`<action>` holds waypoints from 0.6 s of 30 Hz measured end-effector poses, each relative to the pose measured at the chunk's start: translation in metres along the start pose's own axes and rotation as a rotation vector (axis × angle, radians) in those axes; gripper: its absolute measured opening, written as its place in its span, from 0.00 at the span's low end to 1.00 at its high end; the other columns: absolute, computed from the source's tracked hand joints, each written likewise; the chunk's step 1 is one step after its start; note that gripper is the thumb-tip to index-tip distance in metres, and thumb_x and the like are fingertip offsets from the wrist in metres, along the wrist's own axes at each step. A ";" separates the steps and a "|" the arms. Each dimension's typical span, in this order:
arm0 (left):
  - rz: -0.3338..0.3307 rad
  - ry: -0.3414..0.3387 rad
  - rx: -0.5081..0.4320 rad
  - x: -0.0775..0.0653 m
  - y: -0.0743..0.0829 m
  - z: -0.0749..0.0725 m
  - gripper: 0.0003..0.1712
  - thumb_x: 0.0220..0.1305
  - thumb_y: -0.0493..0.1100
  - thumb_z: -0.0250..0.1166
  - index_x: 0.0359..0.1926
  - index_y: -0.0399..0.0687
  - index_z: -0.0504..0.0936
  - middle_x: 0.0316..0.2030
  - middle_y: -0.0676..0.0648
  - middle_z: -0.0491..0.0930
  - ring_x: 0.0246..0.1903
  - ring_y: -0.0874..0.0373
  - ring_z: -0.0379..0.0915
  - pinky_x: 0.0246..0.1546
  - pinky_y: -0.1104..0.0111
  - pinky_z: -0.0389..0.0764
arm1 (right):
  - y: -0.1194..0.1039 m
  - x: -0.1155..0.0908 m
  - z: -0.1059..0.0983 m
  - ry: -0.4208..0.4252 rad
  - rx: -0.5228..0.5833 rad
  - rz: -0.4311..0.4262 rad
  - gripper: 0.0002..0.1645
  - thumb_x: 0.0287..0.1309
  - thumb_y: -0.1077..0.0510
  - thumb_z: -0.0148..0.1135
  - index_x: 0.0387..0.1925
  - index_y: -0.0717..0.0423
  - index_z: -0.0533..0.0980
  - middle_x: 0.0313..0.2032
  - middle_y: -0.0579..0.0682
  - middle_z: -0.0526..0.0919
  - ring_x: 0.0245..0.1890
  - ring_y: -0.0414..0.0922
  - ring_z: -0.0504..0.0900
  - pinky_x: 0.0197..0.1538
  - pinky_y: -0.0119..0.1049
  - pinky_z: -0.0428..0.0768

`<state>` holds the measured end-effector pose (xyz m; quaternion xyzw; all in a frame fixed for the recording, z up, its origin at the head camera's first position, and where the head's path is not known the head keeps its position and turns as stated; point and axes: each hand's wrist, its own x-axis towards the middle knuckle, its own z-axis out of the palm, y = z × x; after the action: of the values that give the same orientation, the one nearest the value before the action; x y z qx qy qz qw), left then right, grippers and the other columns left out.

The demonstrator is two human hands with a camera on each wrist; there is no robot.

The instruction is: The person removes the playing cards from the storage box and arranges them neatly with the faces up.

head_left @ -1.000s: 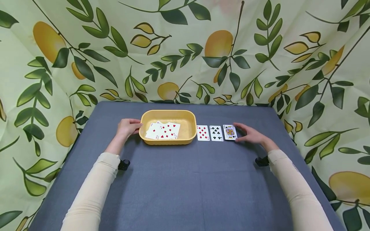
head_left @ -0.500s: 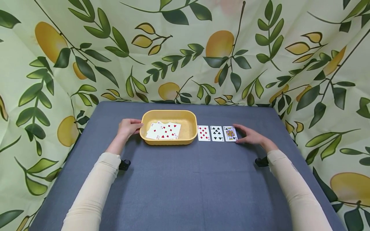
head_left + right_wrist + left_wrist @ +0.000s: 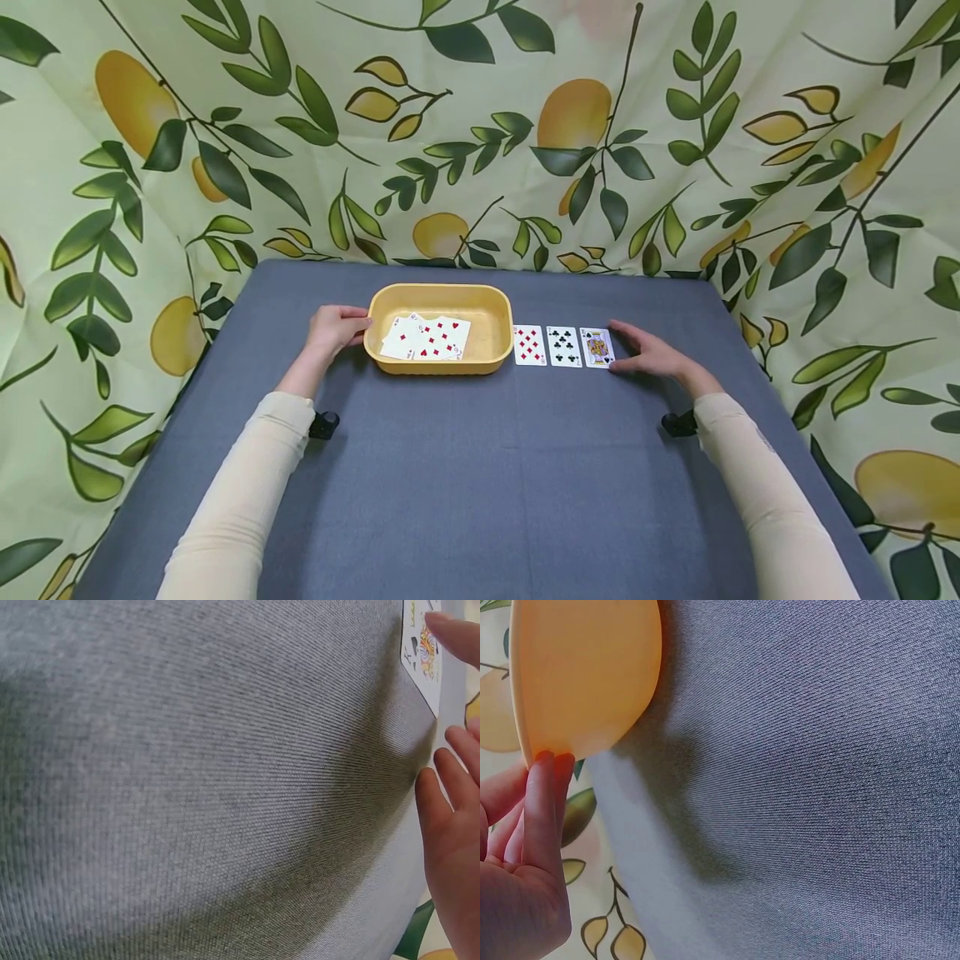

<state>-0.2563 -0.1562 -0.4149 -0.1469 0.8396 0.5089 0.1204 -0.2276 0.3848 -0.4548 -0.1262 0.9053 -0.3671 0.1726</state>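
A yellow oval tub [image 3: 495, 333] stands toward the back of the table. My left hand [image 3: 330, 331] pinches its left rim between thumb and fingers, seen closely in the left wrist view where the tub's wall [image 3: 585, 675] shows. Inside the tub lie several face-up playing cards [image 3: 442, 337], diamonds on top. Right of it, three cards form a row: a diamonds card [image 3: 529, 346], a clubs card [image 3: 564, 347] and the king of spades [image 3: 597, 347]. My right hand [image 3: 654, 357] is at the king's right edge, fingers spread; its thumb overlaps the king in the right wrist view.
A grey-blue cloth [image 3: 480, 483] covers the table. Behind it and along both sides hangs a fabric [image 3: 465, 183] printed with lemons and leaves. Black straps show at both wrists.
The king has shifted slightly toward me, level with the other two cards. My right hand's fingers are slightly farther off its edge. My left hand stays on the tub rim.
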 end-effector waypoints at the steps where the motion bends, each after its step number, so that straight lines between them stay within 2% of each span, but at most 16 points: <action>1: 0.000 0.000 0.003 0.000 0.001 0.000 0.20 0.68 0.40 0.63 0.58 0.36 0.79 0.56 0.36 0.76 0.41 0.56 0.79 0.44 0.68 0.84 | -0.001 0.000 0.000 0.009 0.000 0.001 0.54 0.56 0.57 0.71 0.73 0.68 0.49 0.73 0.68 0.48 0.72 0.65 0.44 0.71 0.63 0.49; 11: 0.012 -0.003 0.001 -0.001 0.002 -0.002 0.20 0.68 0.40 0.63 0.57 0.35 0.79 0.55 0.35 0.77 0.40 0.56 0.79 0.43 0.68 0.84 | -0.014 0.003 -0.001 0.080 0.030 -0.049 0.49 0.59 0.57 0.68 0.73 0.68 0.52 0.72 0.66 0.54 0.71 0.63 0.51 0.72 0.58 0.52; 18: -0.001 0.002 -0.001 0.004 -0.002 0.001 0.19 0.67 0.40 0.64 0.56 0.36 0.80 0.55 0.36 0.77 0.40 0.57 0.79 0.44 0.67 0.84 | -0.042 0.010 0.007 0.139 0.115 -0.140 0.44 0.61 0.62 0.65 0.72 0.68 0.54 0.71 0.66 0.57 0.71 0.60 0.54 0.73 0.53 0.53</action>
<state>-0.2591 -0.1566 -0.4181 -0.1479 0.8392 0.5094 0.1198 -0.2300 0.3474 -0.4318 -0.1532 0.8816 -0.4373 0.0903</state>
